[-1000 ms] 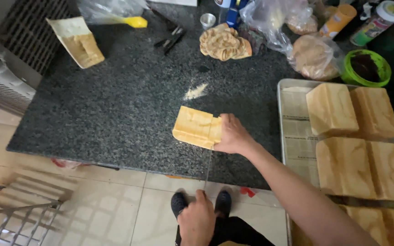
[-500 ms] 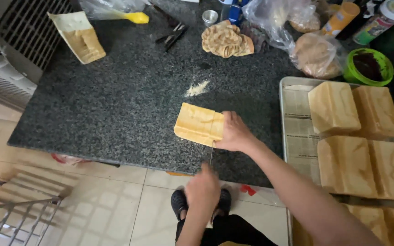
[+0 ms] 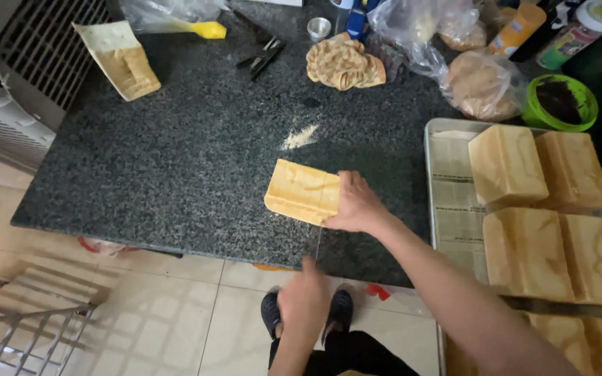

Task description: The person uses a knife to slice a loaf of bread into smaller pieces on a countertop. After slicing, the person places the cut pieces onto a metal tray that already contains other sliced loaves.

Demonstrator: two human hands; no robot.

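Note:
A pale yellow loaf of bread (image 3: 299, 191) lies on its side near the front edge of the dark granite counter (image 3: 175, 174). My right hand (image 3: 357, 205) presses on the loaf's right end, the arm reaching in from the lower right. My left hand (image 3: 304, 299) is just below the counter edge, closed round the handle of a thin knife (image 3: 318, 245). The blade points up to the loaf's near edge, beside my right hand's fingers.
A metal tray (image 3: 447, 209) on the right holds several more loaves (image 3: 506, 163). At the back are bagged bread (image 3: 479, 83), a green bowl (image 3: 559, 101), a brown cloth (image 3: 343, 63), black tongs (image 3: 263, 56), a yellow spatula (image 3: 207, 29), a paper bag (image 3: 120, 59) and crumbs (image 3: 299, 138).
My left hand has risen from low over the floor up to the counter edge with the knife. My right hand stays on the loaf.

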